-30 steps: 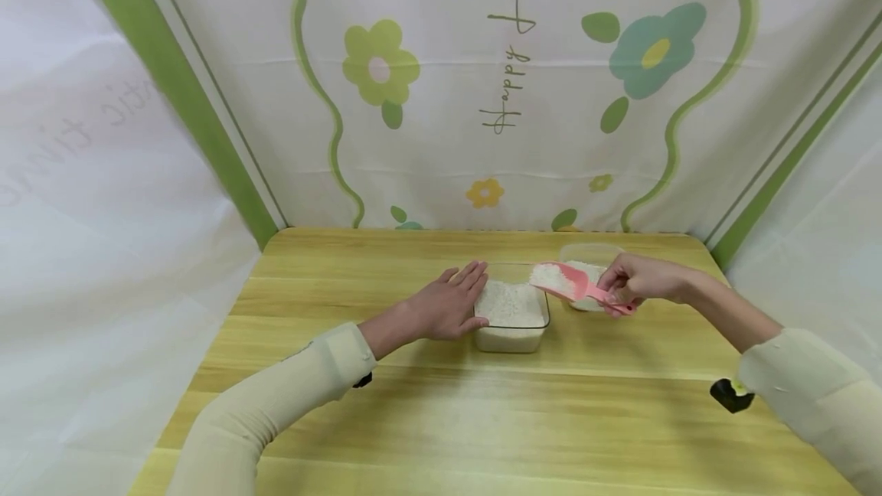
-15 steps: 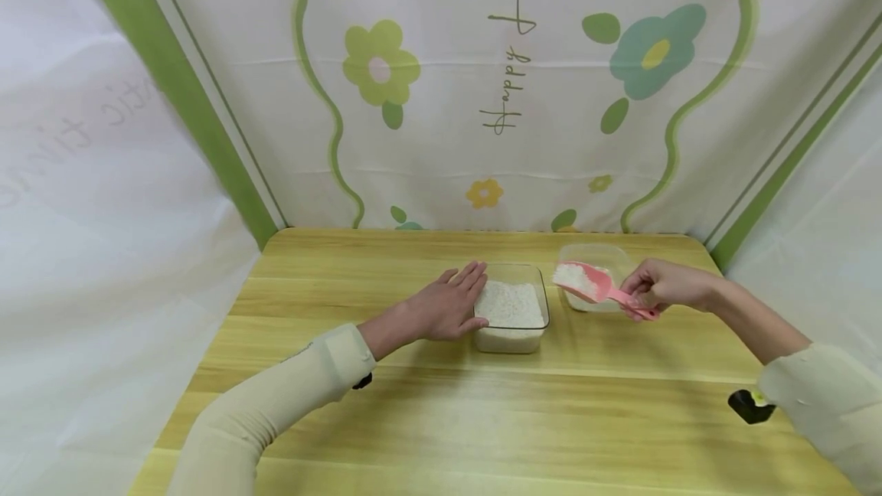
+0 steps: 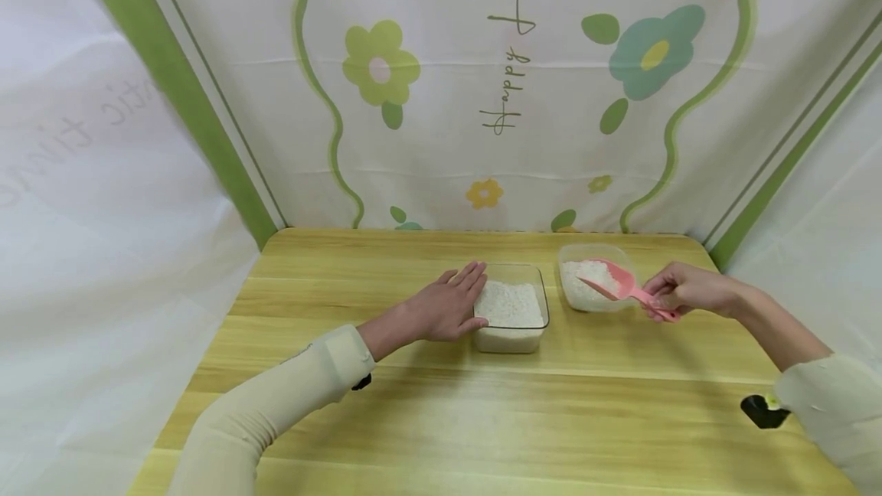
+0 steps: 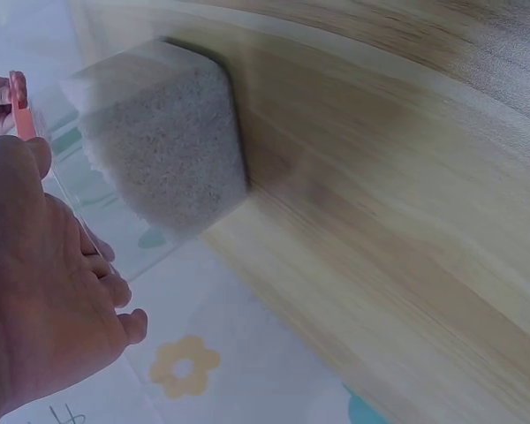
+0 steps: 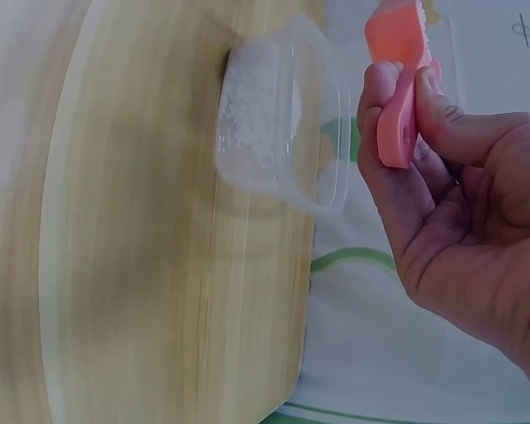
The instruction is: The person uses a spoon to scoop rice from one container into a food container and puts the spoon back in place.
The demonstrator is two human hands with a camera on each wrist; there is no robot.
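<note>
My right hand (image 3: 696,289) pinches the handle of a pink scoop (image 3: 623,280) between thumb and fingers. White grains lie in the scoop, which is over a clear plastic tub (image 5: 322,168) of white grains at the right. My left hand (image 3: 448,305) rests with straight fingers against the left rim of a clear square container (image 3: 510,339) filled with a pale grainy or powdery substance. In the left wrist view the left hand (image 4: 53,291) touches that container's wall, thumb and fingers along its rim.
Both containers stand on a wooden table (image 3: 441,419), side by side with a small gap. A white curtain (image 3: 441,136) with printed flowers hangs behind the table's far edge. More white cloth (image 3: 103,251) is at the left side.
My right hand has moved right with the scoop, from the square container's right rim to over the plastic tub. The left hand has stayed in place.
</note>
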